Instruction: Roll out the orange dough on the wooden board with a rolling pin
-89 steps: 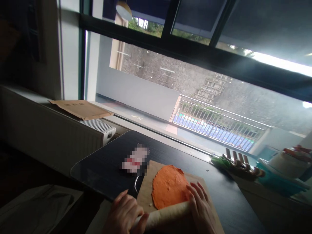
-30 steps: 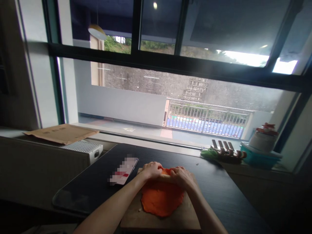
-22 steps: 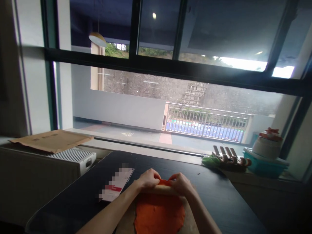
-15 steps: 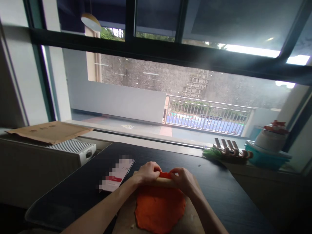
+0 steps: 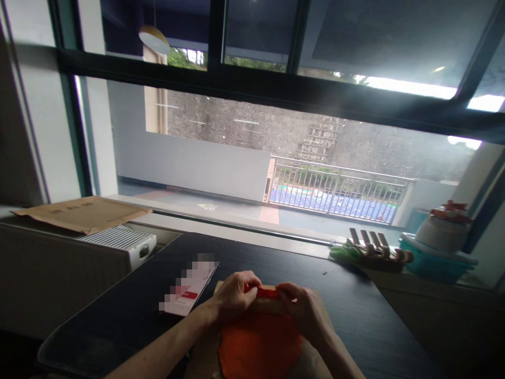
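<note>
A flat, uneven orange sheet of clay or dough (image 5: pixel 260 345) lies on a pale board (image 5: pixel 203 363) at the near side of the dark table. My left hand (image 5: pixel 239 292) pinches an orange strip (image 5: pixel 268 292) at the far side of the sheet, thumb and fingers pressed together. On the strip's other end, my right hand (image 5: pixel 302 302) pinches in the same way. Between the strip and the sheet runs a pale tan band (image 5: pixel 268 306), perhaps a rolling pin; its ends are hidden by my hands.
Left of the board lies a phone (image 5: pixel 189 295), partly blurred out, on the dark table (image 5: pixel 126 310). A brown envelope (image 5: pixel 82 213) rests on a radiator (image 5: pixel 122 242). A green cloth (image 5: pixel 345 253), a brown rack (image 5: pixel 376 250) and a teal box (image 5: pixel 436 258) line the right sill.
Both hands sit slightly lower in the picture, still pinching the orange strip. The whole view has shifted a little. The sheet and phone look the same.
</note>
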Motion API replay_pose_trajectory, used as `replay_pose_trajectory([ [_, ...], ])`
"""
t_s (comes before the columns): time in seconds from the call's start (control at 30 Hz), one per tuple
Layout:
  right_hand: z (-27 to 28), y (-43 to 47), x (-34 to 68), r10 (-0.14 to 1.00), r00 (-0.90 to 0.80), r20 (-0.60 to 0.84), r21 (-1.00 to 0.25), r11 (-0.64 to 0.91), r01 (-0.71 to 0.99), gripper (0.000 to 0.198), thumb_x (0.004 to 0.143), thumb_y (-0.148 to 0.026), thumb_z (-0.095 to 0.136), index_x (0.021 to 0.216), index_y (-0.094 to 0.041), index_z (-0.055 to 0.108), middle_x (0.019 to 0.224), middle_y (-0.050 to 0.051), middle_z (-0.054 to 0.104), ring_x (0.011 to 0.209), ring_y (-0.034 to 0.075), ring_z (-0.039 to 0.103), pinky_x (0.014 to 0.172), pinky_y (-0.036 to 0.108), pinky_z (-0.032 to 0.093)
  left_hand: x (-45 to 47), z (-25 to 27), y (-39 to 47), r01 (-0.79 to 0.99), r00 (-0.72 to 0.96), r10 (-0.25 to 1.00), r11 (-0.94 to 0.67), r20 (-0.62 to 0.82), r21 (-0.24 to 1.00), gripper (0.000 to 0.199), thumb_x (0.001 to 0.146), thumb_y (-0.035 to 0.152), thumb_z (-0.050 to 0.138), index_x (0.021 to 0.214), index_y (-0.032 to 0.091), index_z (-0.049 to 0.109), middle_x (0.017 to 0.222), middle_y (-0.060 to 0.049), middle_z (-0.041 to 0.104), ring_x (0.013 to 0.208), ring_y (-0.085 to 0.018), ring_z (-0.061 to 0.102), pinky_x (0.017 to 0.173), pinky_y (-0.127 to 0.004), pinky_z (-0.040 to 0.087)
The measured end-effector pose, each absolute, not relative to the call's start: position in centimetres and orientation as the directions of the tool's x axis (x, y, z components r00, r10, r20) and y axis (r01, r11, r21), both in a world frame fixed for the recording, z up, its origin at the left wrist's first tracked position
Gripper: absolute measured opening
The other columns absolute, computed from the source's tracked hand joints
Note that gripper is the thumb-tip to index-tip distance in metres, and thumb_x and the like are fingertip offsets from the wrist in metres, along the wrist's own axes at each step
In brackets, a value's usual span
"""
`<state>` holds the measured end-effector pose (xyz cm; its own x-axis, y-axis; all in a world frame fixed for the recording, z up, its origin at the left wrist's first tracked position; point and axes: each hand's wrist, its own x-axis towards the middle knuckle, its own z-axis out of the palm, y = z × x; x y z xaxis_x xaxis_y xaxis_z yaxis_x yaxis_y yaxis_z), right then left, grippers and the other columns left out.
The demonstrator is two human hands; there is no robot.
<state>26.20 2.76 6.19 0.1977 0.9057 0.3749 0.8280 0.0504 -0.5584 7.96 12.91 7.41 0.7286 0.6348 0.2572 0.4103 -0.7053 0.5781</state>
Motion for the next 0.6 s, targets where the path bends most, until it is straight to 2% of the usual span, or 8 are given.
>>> replay_pose_trajectory([
  [0.07, 5.3, 2.4, 26.3, 0.892, 0.136, 0.431, -0.536, 0.132, 0.834, 0.024, 0.086, -0.024, 0.05, 0.085, -0.027, 0.074, 0.076, -0.002, 0.072, 0.07, 0.015, 0.065, 0.062, 0.022, 0.042, 7.3, 7.5, 11.9, 0.354, 0.752, 0.577, -0.761, 0.318, 0.544, 0.024, 0.082, 0.023, 0.046, 0.083, 0.021, 0.069, 0.088, -0.001, 0.067, 0.081, -0.014, 0.061, 0.074, -0.022, 0.048],
  [0.13, 4.5, 2.0, 26.4, 0.858, 0.044, 0.511, -0.486, 0.247, 0.838, 0.023, 0.087, -0.023, 0.05, 0.087, -0.027, 0.073, 0.087, -0.001, 0.073, 0.078, 0.015, 0.066, 0.07, 0.022, 0.045, 6.5, 7.4, 11.1, 0.296, 0.767, 0.517, -0.81, 0.379, 0.507, 0.022, 0.084, 0.023, 0.047, 0.087, 0.023, 0.069, 0.092, -0.002, 0.065, 0.085, -0.014, 0.06, 0.078, -0.022, 0.048],
  [0.23, 3.6, 1.2, 26.3, 0.784, -0.095, 0.613, -0.346, 0.375, 0.86, 0.022, 0.09, -0.022, 0.05, 0.097, -0.027, 0.071, 0.101, 0.002, 0.071, 0.091, 0.017, 0.065, 0.083, 0.025, 0.047, 5.6, 6.6, 10.4, 0.241, 0.765, 0.463, -0.85, 0.447, 0.469, 0.025, 0.086, 0.021, 0.048, 0.1, 0.026, 0.068, 0.102, -0.002, 0.064, 0.096, -0.015, 0.059, 0.086, -0.023, 0.047],
  [0.33, 3.4, 0.2, 26.0, 0.75, -0.189, 0.634, -0.221, 0.409, 0.885, 0.027, 0.092, -0.018, 0.046, 0.108, -0.027, 0.066, 0.105, 0.003, 0.07, 0.095, 0.017, 0.063, 0.087, 0.028, 0.047, 4.7, 5.8, 10.1, 0.219, 0.776, 0.409, -0.889, 0.48, 0.403, 0.029, 0.089, 0.019, 0.047, 0.11, 0.027, 0.065, 0.109, -0.003, 0.064, 0.103, -0.015, 0.058, 0.091, -0.024, 0.047],
  [0.4, 3.6, -0.3, 26.0, 0.743, -0.211, 0.636, -0.183, 0.41, 0.893, 0.032, 0.093, -0.015, 0.042, 0.113, -0.027, 0.064, 0.108, 0.003, 0.069, 0.097, 0.017, 0.063, 0.088, 0.03, 0.047, 4.2, 5.6, 9.9, 0.225, 0.791, 0.374, -0.914, 0.484, 0.338, 0.032, 0.089, 0.018, 0.046, 0.115, 0.027, 0.063, 0.113, -0.004, 0.064, 0.106, -0.016, 0.057, 0.095, -0.027, 0.045],
  [0.5, 4.2, -0.2, 26.5, 0.735, -0.161, 0.659, -0.208, 0.383, 0.9, 0.032, 0.094, -0.018, 0.04, 0.117, -0.025, 0.06, 0.112, 0.005, 0.067, 0.097, 0.017, 0.063, 0.086, 0.029, 0.048, 3.7, 6.2, 9.9, 0.249, 0.801, 0.353, -0.931, 0.483, 0.268, 0.03, 0.087, 0.019, 0.049, 0.109, 0.028, 0.065, 0.117, -0.003, 0.062, 0.108, -0.018, 0.057, 0.098, -0.031, 0.044],
  [0.6, 5.1, 1.4, 27.1, 0.789, -0.018, 0.614, -0.339, 0.284, 0.897, 0.031, 0.094, -0.025, 0.039, 0.114, -0.022, 0.062, 0.115, 0.007, 0.065, 0.099, 0.016, 0.063, 0.084, 0.027, 0.048, 4.2, 7.4, 11.2, 0.304, 0.769, 0.426, -0.899, 0.477, 0.314, 0.028, 0.086, 0.022, 0.047, 0.107, 0.026, 0.066, 0.123, -0.005, 0.059, 0.112, -0.019, 0.055, 0.099, -0.032, 0.044],
])
